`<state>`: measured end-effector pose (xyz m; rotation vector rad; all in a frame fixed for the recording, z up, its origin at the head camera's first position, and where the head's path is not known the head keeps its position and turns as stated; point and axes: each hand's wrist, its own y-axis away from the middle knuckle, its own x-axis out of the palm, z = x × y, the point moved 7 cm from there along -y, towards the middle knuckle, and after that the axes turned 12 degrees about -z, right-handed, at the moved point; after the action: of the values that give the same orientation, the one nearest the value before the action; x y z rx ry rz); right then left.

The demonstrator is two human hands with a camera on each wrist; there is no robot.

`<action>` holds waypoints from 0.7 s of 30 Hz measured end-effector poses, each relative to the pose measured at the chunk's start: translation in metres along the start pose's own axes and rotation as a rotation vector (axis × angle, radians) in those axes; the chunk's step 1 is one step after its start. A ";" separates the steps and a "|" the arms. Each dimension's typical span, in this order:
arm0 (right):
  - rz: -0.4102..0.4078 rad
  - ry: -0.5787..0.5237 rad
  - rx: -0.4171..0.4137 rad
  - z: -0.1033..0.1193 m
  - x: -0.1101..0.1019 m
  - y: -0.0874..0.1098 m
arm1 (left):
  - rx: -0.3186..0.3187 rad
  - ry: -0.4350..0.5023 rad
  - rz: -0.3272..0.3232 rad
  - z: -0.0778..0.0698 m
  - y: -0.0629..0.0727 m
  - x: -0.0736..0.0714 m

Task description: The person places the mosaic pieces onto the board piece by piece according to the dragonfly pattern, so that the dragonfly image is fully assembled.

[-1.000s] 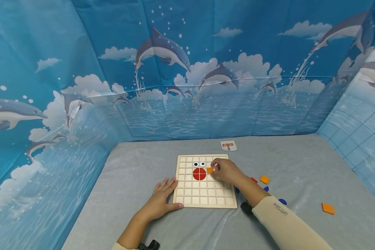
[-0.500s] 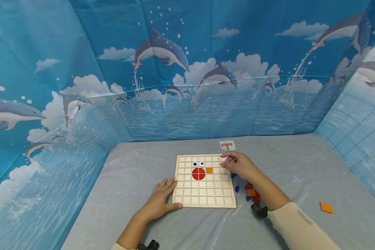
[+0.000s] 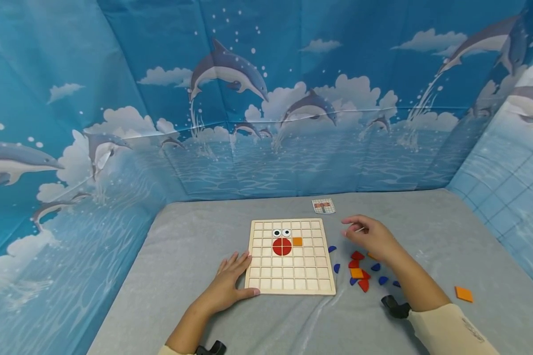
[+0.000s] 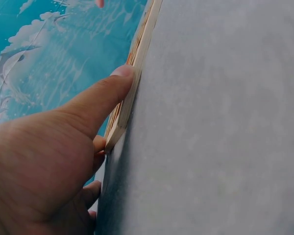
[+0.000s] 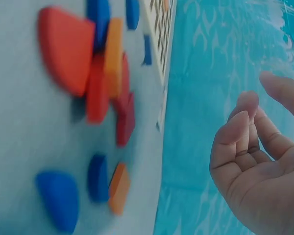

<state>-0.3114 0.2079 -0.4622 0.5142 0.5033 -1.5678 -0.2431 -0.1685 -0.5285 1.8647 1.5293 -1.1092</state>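
Observation:
A square wooden grid board point(image 3: 266, 281) lies on the grey cloth. Two eye tiles point(image 3: 282, 232), a red disc made of quarter pieces point(image 3: 282, 247) and one orange square tile point(image 3: 297, 241) sit in its cells. My left hand point(image 3: 228, 278) rests at the board's near left corner, fingers spread along the left side. In the left wrist view its thumb point(image 4: 105, 95) presses the board's edge. My right hand point(image 3: 375, 239) hovers right of the board, fingers loosely bent and holding nothing. Below it lie red quarter pieces point(image 3: 363, 285), blue half-discs point(image 3: 383, 280) and an orange tile point(image 3: 357, 273).
Behind the board lies a small printed pattern card point(image 3: 323, 206). Another orange tile point(image 3: 464, 294) lies apart at the far right. Two blue half-discs point(image 3: 336, 268) are close to the board's right side. A dolphin-printed curtain point(image 3: 266, 162) stands behind the cloth.
My right hand has let go of the orange tile in a board cell, then drawn back to the right over the loose pieces. The left hand has stayed at the board.

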 end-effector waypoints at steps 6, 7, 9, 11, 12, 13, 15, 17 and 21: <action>-0.011 0.048 0.058 -0.019 -0.009 0.006 | 0.001 0.000 -0.005 0.001 0.001 -0.001; -0.012 0.055 0.063 -0.022 -0.010 0.007 | 0.000 -0.001 -0.006 0.001 0.001 -0.001; -0.010 0.064 0.069 -0.027 -0.013 0.009 | 0.002 -0.003 -0.010 0.001 0.001 -0.001; -0.004 0.071 0.078 -0.032 -0.015 0.011 | 0.004 -0.002 -0.010 0.000 0.001 -0.002; 0.001 0.075 0.085 -0.035 -0.017 0.012 | 0.000 -0.002 -0.007 0.001 0.001 -0.001; 0.006 0.078 0.094 -0.039 -0.018 0.013 | 0.000 -0.002 -0.006 0.001 0.001 -0.002; 0.014 0.089 0.111 -0.046 -0.020 0.015 | 0.001 0.002 -0.006 0.000 0.000 -0.002; 0.023 0.095 0.132 -0.053 -0.021 0.017 | 0.000 0.004 -0.003 0.000 0.000 -0.002; 0.041 0.092 0.154 -0.065 -0.024 0.020 | 0.006 0.008 -0.004 -0.002 0.000 -0.002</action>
<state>-0.2885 0.2646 -0.5001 0.7122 0.4404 -1.5560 -0.2424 -0.1684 -0.5263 1.8733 1.5371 -1.1108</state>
